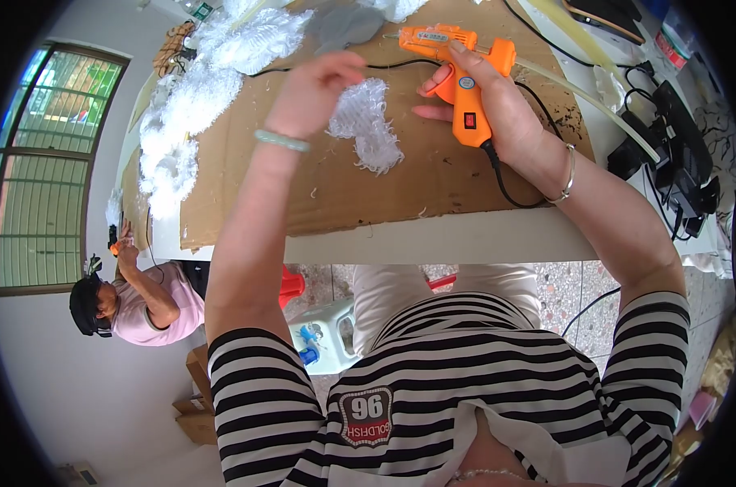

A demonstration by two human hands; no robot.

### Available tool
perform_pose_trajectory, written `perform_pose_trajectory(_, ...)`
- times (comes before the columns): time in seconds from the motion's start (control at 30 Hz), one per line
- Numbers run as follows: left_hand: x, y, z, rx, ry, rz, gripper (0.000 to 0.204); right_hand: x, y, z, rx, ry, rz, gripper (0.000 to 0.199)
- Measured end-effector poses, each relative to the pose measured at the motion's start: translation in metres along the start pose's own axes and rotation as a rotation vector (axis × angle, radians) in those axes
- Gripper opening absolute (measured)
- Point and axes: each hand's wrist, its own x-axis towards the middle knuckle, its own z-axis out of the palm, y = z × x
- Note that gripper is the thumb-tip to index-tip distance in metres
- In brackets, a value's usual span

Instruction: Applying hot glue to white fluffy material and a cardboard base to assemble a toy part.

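My right hand [502, 97] is closed round the handle of an orange hot glue gun [469, 89], with its fingers at the trigger. The gun's nozzle points left, and a long pale glue stick [603, 105] runs out of its back. My left hand [319, 85], smeared by motion, hovers left of the nozzle; its fingers are too blurred to read. Just below and right of that hand, a small white fringed piece [368, 130] lies on the brown cardboard [303, 187]. Behind my left hand sits a grey, flat, rounded piece [345, 28].
A heap of white fringed material [189, 105] covers the cardboard's left side. Black cables and power adapters [668, 154] crowd the table's right end. A clear bottle [672, 40] stands at the far right. Another person [153, 304] works at the left. Below the table is a white stool [327, 337].
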Motion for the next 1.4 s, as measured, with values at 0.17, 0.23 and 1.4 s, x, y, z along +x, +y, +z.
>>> perform_pose_trajectory(0.17,-0.001,-0.014,-0.026,-0.099,0.132,-0.192,0.032,0.001,-0.001,-0.001,-0.009,-0.018,0.011,0.038)
perform_pose_trajectory(0.23,-0.005,-0.006,-0.016,-0.045,0.126,-0.188,0.031,0.001,-0.002,-0.002,-0.017,-0.019,0.023,0.038)
perform_pose_trajectory(1.4,-0.019,0.02,-0.015,0.119,0.358,-0.184,0.021,0.003,0.0,-0.003,-0.038,-0.022,0.048,0.037)
